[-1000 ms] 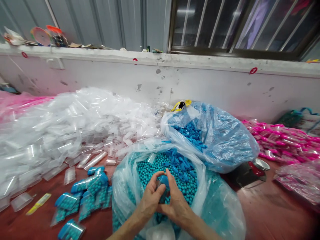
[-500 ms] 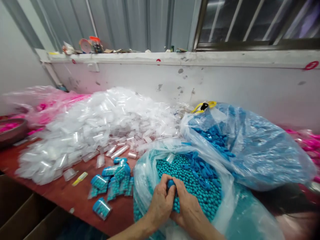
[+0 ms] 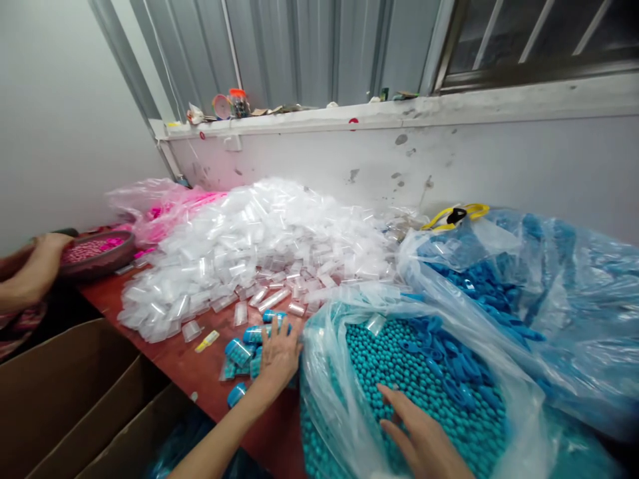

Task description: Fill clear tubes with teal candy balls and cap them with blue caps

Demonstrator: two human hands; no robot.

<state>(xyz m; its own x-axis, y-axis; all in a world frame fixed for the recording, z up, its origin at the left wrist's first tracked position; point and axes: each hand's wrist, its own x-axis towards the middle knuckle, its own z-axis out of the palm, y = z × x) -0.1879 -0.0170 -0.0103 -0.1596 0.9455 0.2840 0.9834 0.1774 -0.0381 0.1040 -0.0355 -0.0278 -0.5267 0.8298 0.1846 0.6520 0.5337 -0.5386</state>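
My left hand [image 3: 280, 352] reaches over a small pile of clear jars with blue caps [image 3: 239, 351], filled with teal beads. Its fingers are spread, and part of the pile is hidden beneath it. Above the teal beads [image 3: 372, 362] in an open plastic bag [image 3: 324, 372], my right hand [image 3: 417, 429] hovers with fingers apart and nothing in them. Blue plastic pieces [image 3: 444, 359] and a clear empty jar [image 3: 376, 324] lie on top of the beads.
A large heap of clear empty jars [image 3: 269, 226] covers the table's middle. Behind the bead bag lies a bag of blue pieces [image 3: 559, 293]. Another person's hands [image 3: 37, 269] are at a bowl of pink beads [image 3: 130, 247]. Cardboard boxes [image 3: 64, 392] stand below the table edge.
My hands, together around a blue-capped jar before, have parted. The left moved to the jar pile; the right is over the beads. The view swung left, bringing another person's hands in.
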